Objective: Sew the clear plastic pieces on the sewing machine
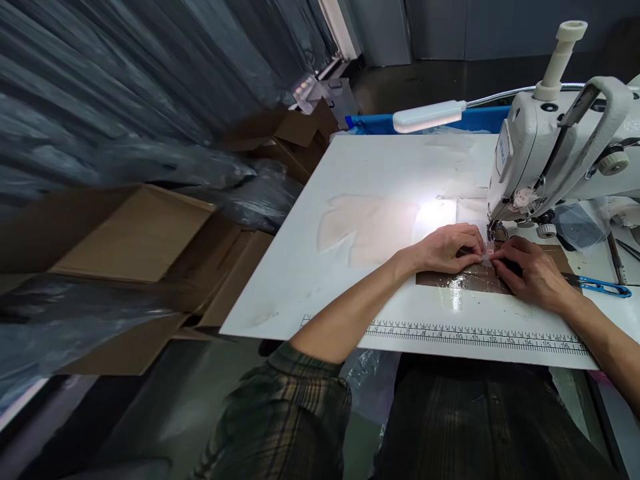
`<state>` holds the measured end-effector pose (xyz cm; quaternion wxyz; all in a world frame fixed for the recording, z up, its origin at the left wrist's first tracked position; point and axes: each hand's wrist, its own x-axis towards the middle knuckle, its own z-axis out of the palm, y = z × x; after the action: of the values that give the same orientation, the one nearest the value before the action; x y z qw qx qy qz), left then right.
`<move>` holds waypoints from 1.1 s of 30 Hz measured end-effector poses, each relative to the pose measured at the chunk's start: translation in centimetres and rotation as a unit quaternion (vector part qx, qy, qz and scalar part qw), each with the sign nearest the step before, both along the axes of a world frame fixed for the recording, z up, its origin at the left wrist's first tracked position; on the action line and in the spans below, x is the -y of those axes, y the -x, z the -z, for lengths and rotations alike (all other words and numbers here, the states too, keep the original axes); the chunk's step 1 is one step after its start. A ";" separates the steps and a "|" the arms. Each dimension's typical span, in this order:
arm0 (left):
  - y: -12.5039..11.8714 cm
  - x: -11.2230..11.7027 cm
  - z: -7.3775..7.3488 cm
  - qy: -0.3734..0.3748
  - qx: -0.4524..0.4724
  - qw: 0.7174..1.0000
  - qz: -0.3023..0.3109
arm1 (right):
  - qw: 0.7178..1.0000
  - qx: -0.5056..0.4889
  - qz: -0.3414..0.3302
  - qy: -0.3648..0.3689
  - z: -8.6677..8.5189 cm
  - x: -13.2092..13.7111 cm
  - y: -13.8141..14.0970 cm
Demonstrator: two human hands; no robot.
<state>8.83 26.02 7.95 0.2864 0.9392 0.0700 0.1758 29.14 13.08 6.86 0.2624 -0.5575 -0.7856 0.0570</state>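
Note:
My left hand [450, 249] and my right hand [533, 270] meet just in front of the needle area of a white sewing machine [520, 153]. Fingers of both hands are closed in a pinch on a small piece of pale sheer fabric [489, 261]. A tiny reddish mark shows on this piece, too small to read. Beneath the hands lies a brown patch [460, 280] with a glossy clear cover. Left of them, a flat cut piece of sheer pinkish fabric [373, 227] rests on the white table [295, 280].
Blue-handled thread snips [603, 287] lie right of my right hand. A lit lamp [430, 117] hangs over the table's far side. A printed ruler [465, 335] runs along the front edge. Open cardboard boxes [135, 233] and plastic wrapping [265, 193] stand left of the table.

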 end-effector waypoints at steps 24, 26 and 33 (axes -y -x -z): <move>0.5 -0.9 -0.2 0.036 0.008 0.998 0.057 | 0.999 -0.003 0.036 -0.002 -0.3 0.0 0.4; 0.4 -0.8 0.1 0.035 0.010 0.999 0.035 | 0.999 -0.011 0.036 -0.007 -0.3 0.0 0.4; 0.1 -0.2 0.5 -0.068 0.023 0.997 0.020 | 0.998 -0.060 0.023 0.009 -0.4 0.0 0.2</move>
<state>8.76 26.25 7.49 0.2265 0.9535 0.0322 0.1962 28.90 13.12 7.29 0.3050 -0.5731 -0.7551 0.0914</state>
